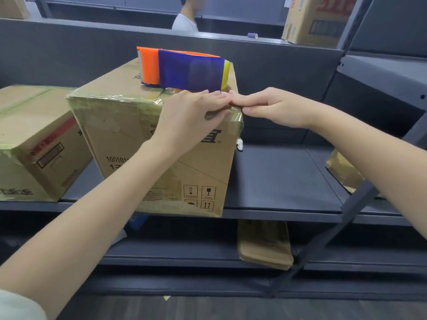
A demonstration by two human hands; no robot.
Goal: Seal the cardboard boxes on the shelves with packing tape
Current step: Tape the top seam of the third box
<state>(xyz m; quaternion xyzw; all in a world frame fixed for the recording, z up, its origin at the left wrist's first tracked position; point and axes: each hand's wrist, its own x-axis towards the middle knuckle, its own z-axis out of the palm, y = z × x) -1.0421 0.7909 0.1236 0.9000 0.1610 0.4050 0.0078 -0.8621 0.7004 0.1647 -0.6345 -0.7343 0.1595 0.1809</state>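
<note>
A cardboard box stands on the middle shelf, its top front edge covered with shiny clear tape. An orange, blue and yellow tape dispenser lies on top of the box. My left hand lies over the box's top right front edge, fingers straight on top and thumb against the front face. My right hand reaches in from the right, its straight fingertips pressing the tape at the box's top right corner, touching my left fingers.
A second taped box sits to the left on the same grey shelf. A crumpled box lies at the right, flattened cardboard on the lower shelf, another box on the upper shelf. A person stands behind the shelves.
</note>
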